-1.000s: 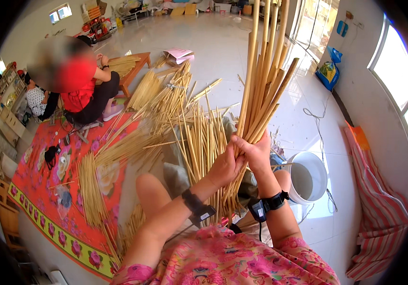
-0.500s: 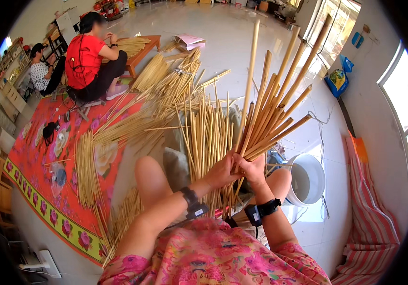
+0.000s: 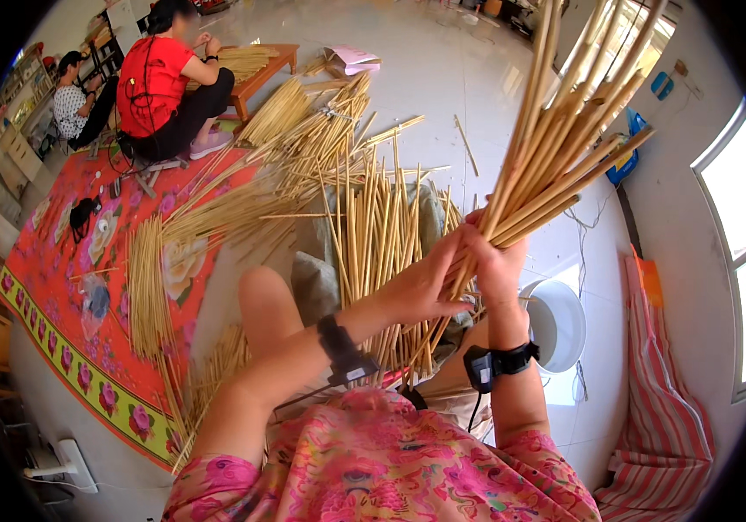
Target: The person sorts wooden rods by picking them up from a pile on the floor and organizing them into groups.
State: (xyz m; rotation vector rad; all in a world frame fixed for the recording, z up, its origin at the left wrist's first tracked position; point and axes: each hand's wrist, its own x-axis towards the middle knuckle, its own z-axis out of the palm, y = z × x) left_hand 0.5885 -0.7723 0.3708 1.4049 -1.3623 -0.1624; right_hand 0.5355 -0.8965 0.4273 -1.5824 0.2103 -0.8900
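A thick bundle of straw-coloured cane sticks rises up and to the right, its upper ends fanned apart. My right hand grips it low, fingers wrapped around the stalks. Around the bundle's lower end curls my left hand, its thumb stretched out below. Upright between my knees, beneath my hands, stands a larger mass of similar sticks, partly inside a grey-green cloth sack. Both wrists wear black straps with small boxes.
More sticks lie in piles on the red floral mat. A white bucket stands right of my knee, striped cloth beyond. At the far left sit two people, one in a red shirt beside a low wooden table.
Both hands have lifted the bundle upward and to the right. My left thumb has spread away from the sticks. A loose stick now shows on the floor beyond the sack.
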